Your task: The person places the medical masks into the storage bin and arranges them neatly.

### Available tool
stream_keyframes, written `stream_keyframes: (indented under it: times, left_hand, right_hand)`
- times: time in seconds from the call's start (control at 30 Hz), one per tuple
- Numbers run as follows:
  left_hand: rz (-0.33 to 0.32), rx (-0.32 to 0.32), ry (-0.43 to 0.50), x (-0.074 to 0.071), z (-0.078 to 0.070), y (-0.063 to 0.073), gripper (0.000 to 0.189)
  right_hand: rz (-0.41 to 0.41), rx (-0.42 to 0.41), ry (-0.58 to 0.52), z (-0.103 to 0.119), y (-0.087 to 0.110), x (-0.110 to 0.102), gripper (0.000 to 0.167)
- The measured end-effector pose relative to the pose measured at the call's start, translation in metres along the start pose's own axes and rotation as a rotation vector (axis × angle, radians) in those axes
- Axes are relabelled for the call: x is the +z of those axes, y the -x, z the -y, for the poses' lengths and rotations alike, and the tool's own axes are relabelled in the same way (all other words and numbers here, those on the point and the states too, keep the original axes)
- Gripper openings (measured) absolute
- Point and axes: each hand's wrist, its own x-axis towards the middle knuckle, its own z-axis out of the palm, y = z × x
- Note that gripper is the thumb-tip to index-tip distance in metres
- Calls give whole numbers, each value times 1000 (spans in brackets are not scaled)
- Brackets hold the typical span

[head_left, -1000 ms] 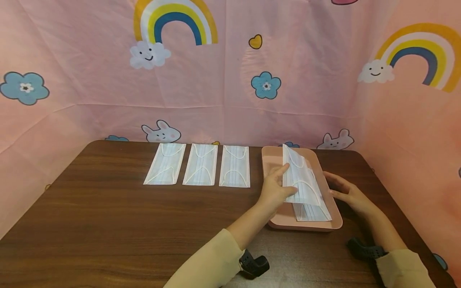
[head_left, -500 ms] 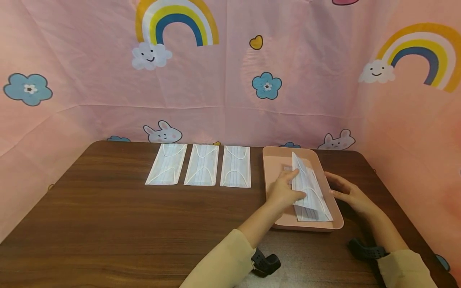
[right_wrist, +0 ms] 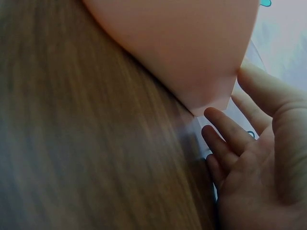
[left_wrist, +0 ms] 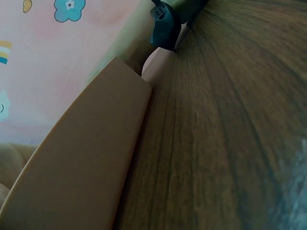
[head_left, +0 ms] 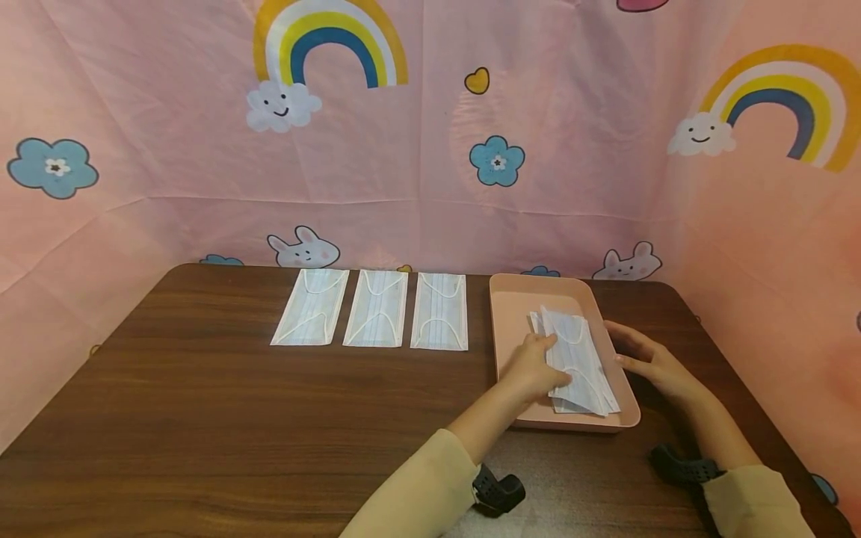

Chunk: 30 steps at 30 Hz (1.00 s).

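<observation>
In the head view a pale blue-white face mask with white ear loops lies over at least one other mask in the pink tray. My left hand reaches over the tray's left side and pinches the upper mask's left edge, thumb on top. Part of that hand shows past the tray wall in the left wrist view. Beside the tray's right side rests my right hand, fingers relaxed. Its thumb tip meets the rim in the right wrist view, and the other fingers spread loosely near the tray's corner.
Three more masks, a left one, a middle one and a right one, lie in a row left of the tray on the dark wooden table. A pink printed cloth hangs behind and beside the table.
My left hand has moved right and slightly toward me, bringing the raised mask down flat over the one in the tray. The right hand stays at the tray's side.
</observation>
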Motion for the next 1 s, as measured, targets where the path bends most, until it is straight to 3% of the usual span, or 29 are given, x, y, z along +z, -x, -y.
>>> stream_keyframes:
  times: [0.13,0.37,0.7,1.0]
  left_hand:
    - [13,10,-54,1,1,1,76]
    - [26,39,-366,5,0,2,78]
    - [41,103,-670,12,-3,6,74]
    - [14,57,-822,12,-1,8,76]
  right_hand:
    - [-5,15,-4,1,0,1,56]
    - [-3,31,-4,-1,1,0,57]
    - [1,38,-22,-3,3,-2,56]
    - [7,49,-26,-1,1,-1,56]
